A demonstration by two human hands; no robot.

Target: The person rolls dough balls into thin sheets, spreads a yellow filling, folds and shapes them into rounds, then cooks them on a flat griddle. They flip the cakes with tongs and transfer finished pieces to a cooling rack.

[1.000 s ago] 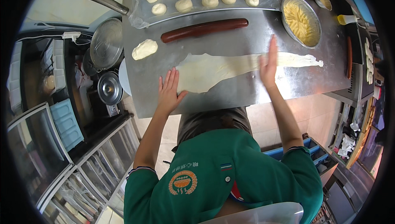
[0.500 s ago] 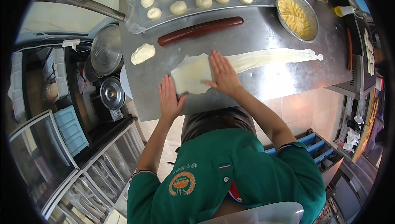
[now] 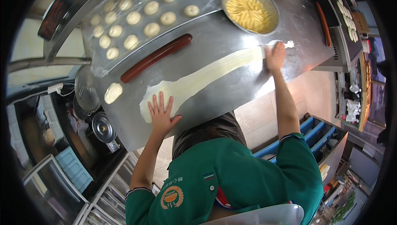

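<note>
A long, thin sheet of dough [image 3: 215,73] stretches across the metal table, wide at the left and narrowing toward the right. My left hand [image 3: 162,114] lies with spread fingers on the wide end. At the narrow far-right end, my right hand [image 3: 274,58] rests on the dough, its fingers extended and close together; a ragged tip of dough shows past it. Beyond the sheet lies a reddish-brown rolling pin [image 3: 157,58]. A small flattened piece of dough [image 3: 113,93] sits to the left.
A tray [image 3: 165,40] with plastic film holds several dough balls [image 3: 151,29] at the back left. Behind the sheet stands a metal bowl [image 3: 252,32] of yellow filling [image 3: 247,12]. Another reddish rod [image 3: 323,23] lies near the table's right edge, beside a griddle with pale dough pieces [image 3: 347,16].
My right hand has slid along the dough to its narrow right end. My left hand has moved from the sheet's left edge onto its wide end. The whole view has turned.
</note>
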